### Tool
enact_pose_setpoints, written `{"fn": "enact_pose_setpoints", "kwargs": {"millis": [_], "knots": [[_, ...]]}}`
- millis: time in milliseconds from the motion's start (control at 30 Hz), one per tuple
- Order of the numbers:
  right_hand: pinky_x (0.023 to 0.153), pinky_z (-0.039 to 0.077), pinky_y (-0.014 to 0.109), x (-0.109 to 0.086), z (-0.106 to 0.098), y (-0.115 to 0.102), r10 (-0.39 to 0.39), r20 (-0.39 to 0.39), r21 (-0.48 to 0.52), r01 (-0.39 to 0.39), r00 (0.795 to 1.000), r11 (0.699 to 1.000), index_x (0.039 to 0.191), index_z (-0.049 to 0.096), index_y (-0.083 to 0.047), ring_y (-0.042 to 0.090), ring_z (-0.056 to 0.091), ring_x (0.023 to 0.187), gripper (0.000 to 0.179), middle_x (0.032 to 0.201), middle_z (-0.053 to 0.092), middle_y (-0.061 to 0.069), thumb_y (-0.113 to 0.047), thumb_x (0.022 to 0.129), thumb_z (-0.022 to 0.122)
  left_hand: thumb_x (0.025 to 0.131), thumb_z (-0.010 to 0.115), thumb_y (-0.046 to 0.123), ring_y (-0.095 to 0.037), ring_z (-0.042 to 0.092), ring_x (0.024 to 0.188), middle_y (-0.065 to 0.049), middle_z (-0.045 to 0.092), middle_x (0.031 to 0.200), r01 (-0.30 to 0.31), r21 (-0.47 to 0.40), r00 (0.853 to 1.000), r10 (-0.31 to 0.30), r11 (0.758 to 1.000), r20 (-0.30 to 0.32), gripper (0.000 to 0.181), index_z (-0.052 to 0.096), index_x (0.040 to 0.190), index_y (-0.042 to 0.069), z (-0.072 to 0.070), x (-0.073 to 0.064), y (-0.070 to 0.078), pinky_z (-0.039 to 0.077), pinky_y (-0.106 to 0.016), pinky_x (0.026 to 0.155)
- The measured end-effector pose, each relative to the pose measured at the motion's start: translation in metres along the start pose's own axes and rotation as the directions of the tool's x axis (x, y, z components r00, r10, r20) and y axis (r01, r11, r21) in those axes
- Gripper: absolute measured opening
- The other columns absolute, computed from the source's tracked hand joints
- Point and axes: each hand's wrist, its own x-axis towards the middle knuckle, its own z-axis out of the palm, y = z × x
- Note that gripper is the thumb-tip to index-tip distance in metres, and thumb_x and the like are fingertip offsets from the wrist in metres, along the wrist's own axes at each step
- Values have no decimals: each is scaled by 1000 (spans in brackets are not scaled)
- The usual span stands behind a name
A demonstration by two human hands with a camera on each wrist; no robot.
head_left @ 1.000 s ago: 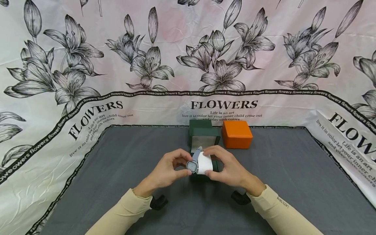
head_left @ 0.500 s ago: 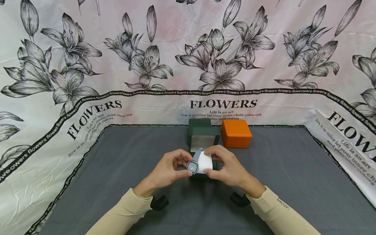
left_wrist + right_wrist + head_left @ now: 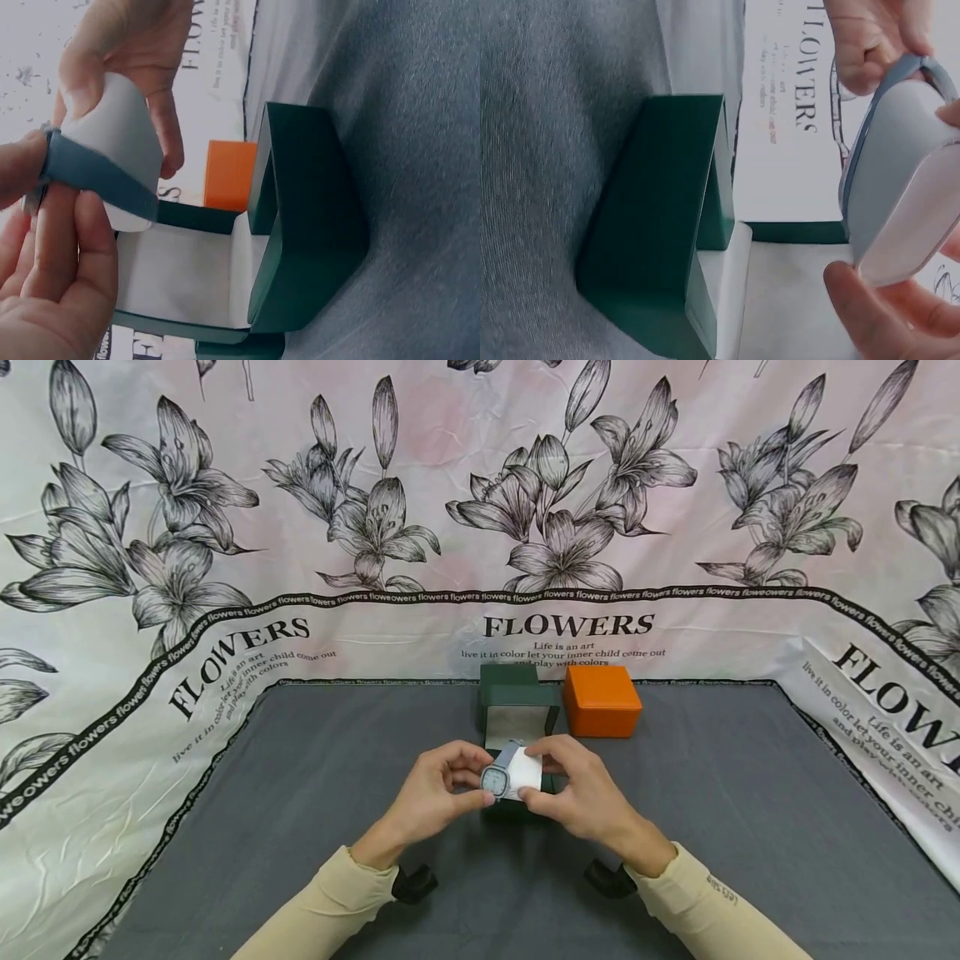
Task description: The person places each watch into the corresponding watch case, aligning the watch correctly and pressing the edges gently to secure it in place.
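Note:
A wristwatch with a blue-grey strap (image 3: 496,779) is pinched at its case between the left hand's (image 3: 442,785) thumb and fingers. My right hand (image 3: 581,785) grips a white watch cushion (image 3: 527,772) by its opposite sides. The strap (image 3: 101,176) lies against the cushion's left end in the left wrist view. In the right wrist view, a strap loop (image 3: 900,71) stands out past the cushion; how far it goes round is hidden. Below both hands sits an open dark green watch box (image 3: 652,217) with a pale lining, its lid raised at the back.
Behind the raised lid stands another dark green box (image 3: 508,675). An orange box (image 3: 602,702) is to its right at the back. Grey cloth (image 3: 337,735) covers the table, and a flower-printed sheet (image 3: 420,527) hangs at the back.
The watch has shifted slightly right and up in the left hand, closer over the cushion. Both hands keep their grips. The boxes stay in place.

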Motion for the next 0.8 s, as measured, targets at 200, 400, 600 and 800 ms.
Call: {"fn": "enact_pose_setpoints", "kwargs": {"millis": [200, 400, 600, 800], "knots": [[80, 55, 32, -2, -4, 0, 97, 11, 44, -97, 995, 994, 112, 60, -13, 18, 61, 91, 37, 108, 58, 2, -15, 80, 78, 80, 75, 0, -22, 65, 89, -13, 65, 107, -33, 26, 999, 34, 999, -24, 43, 60, 121, 1, 8, 0, -5, 55, -35, 79], [76, 56, 34, -1, -10, -10, 192, 16, 83, -193, 981, 978, 112, 60, -9, 22, 63, 87, 33, 102, 61, 9, -9, 82, 74, 77, 79, 4, -14, 62, 95, 0, 66, 104, -149, 247, 983, 171, 957, -70, 54, 58, 126, 10, 20, 1, -9, 52, -39, 86], [78, 56, 42, 0, -8, -22, 194, -19, 99, -191, 981, 977, 113, 60, -4, 27, 64, 87, 34, 102, 61, 12, -6, 82, 73, 75, 81, 2, -12, 64, 87, -2, 67, 97, -254, 399, 934, 331, 881, -136, 52, 57, 122, 6, 30, 4, -14, 54, -33, 81], [79, 56, 37, -2, -2, -2, 180, -67, 94, -173, 981, 980, 112, 62, -13, 22, 64, 89, 33, 104, 60, 4, -14, 82, 76, 77, 78, 1, -10, 66, 84, -3, 69, 94, -270, 432, 905, 380, 860, -191, 50, 57, 122, 5, 38, 6, -18, 56, -32, 75]]}}
